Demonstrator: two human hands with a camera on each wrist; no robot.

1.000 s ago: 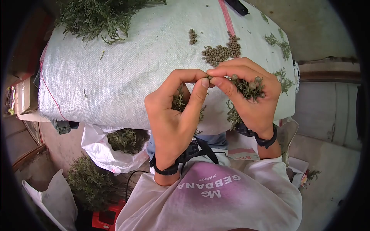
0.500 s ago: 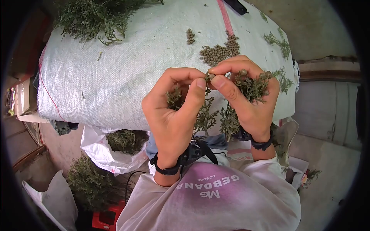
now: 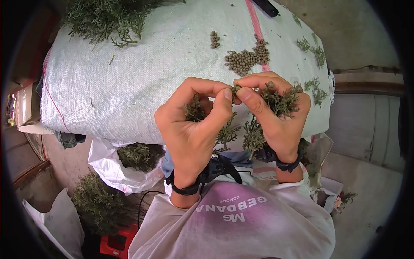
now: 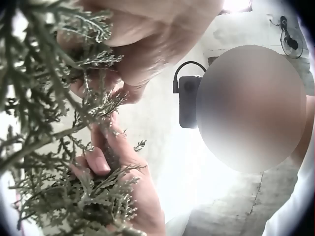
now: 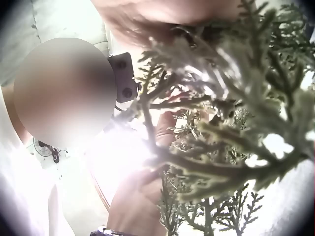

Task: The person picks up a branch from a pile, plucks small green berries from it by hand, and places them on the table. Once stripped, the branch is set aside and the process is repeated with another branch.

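In the head view my left hand [image 3: 185, 129] and right hand [image 3: 282, 125] meet fingertip to fingertip over the near side of a white woven sack. Between the pinching thumbs and forefingers is a small round seed cone [image 3: 236, 88]. A leafy evergreen sprig [image 3: 226, 131] hangs under the left hand, and more foliage shows inside its curled fingers. Evergreen sprigs [image 3: 280, 102] bearing several round cones are gripped in the right palm, with their leafy ends hanging below. Blurred foliage [image 5: 221, 167] covers much of the right wrist view.
On the white woven sack [image 3: 112, 90] lies a pile of brown cones [image 3: 243, 61], with a smaller cluster [image 3: 214, 39] beside it. Evergreen branches [image 3: 108, 19] sit at the far left, loose sprigs [image 3: 317, 54] at the right. Below are a white plastic bag [image 3: 108, 166] and a red stool [image 3: 118, 241].
Both hands have shifted slightly left, their fingertips still together. The right hand's sprigs have turned, and more foliage hangs below the hands than a second ago.
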